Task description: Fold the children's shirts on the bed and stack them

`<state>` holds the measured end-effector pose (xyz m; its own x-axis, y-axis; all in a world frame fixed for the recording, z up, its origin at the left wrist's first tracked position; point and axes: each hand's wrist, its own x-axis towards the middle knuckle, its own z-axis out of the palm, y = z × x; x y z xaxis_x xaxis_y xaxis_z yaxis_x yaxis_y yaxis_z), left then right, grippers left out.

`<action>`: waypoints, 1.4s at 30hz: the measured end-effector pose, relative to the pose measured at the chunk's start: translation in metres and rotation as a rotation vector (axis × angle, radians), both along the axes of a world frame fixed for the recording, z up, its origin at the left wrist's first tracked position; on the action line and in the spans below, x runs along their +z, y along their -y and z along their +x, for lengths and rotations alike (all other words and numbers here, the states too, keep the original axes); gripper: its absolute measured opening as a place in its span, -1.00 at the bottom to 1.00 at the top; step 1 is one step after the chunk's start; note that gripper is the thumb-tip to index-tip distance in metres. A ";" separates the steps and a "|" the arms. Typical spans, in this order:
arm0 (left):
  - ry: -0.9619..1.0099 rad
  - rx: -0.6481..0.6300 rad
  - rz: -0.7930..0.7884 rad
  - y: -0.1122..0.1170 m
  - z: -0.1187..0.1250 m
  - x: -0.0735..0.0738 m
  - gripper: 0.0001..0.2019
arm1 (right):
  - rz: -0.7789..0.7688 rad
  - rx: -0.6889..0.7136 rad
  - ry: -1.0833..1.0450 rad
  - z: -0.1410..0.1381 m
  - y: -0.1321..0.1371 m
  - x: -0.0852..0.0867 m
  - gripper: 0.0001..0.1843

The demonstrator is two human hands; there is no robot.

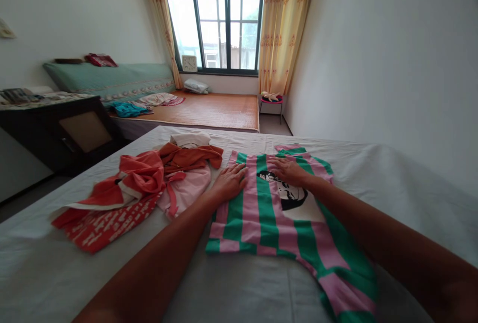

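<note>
A pink and green striped shirt (269,233) with a black and white printed picture lies spread on the white sheet (239,288), one sleeve stretching toward me. On its left edge my left hand (229,182) rests flat, fingers extended. My right hand (287,169) lies on the upper part of the shirt beside the print, its fingers spread and covering some of the picture. Left of the shirt is a loose heap of clothes: a red garment with white lettering (112,213), a pale pink piece (192,188) and a rust-coloured piece (190,156).
Beyond the sheet stands a bed with a woven mat (216,109), holding a blue cloth (130,109) and a pillow (196,85). A dark cabinet (82,129) is at the left. A small stool (272,99) stands near the right wall. A clock (189,63) sits by the window.
</note>
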<state>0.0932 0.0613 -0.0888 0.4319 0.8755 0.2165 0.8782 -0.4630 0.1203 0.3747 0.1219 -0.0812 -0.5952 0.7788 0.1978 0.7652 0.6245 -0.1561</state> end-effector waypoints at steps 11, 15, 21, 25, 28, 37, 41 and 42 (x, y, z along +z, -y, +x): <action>-0.072 0.191 -0.032 -0.007 -0.012 0.001 -0.46 | -0.041 -0.516 0.090 0.152 0.050 -0.008 -0.37; -0.138 0.164 0.004 -0.002 -0.003 0.009 -0.53 | -0.067 -0.157 0.011 0.125 0.088 0.004 -0.40; -0.241 -0.027 -0.070 0.030 0.000 0.046 -0.60 | -0.164 -0.170 -0.133 0.143 0.119 0.015 -0.44; -0.048 -0.330 -0.385 0.064 -0.006 0.076 -0.67 | -0.317 -0.310 -0.363 0.189 0.132 0.033 -0.52; 0.059 -0.561 -0.706 0.087 -0.007 0.088 -0.66 | -0.613 -0.247 -0.351 0.208 0.146 0.046 -0.50; -0.045 -0.567 -0.622 0.114 0.004 0.087 -0.72 | -0.814 -0.097 -0.449 0.185 0.166 0.050 -0.30; -0.020 -0.591 -0.555 0.116 0.001 0.087 -0.76 | -0.802 -0.235 -0.309 0.189 0.167 0.056 -0.56; -0.021 -0.597 -0.560 0.117 -0.001 0.088 -0.78 | -0.718 -0.251 -0.266 0.190 0.169 0.060 -0.60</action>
<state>0.0926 -0.0557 -0.0010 0.8585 0.4729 -0.1982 0.5076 -0.7293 0.4586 0.5647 -0.0470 -0.0215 -0.3890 0.8741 -0.2910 0.7500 0.1170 -0.6510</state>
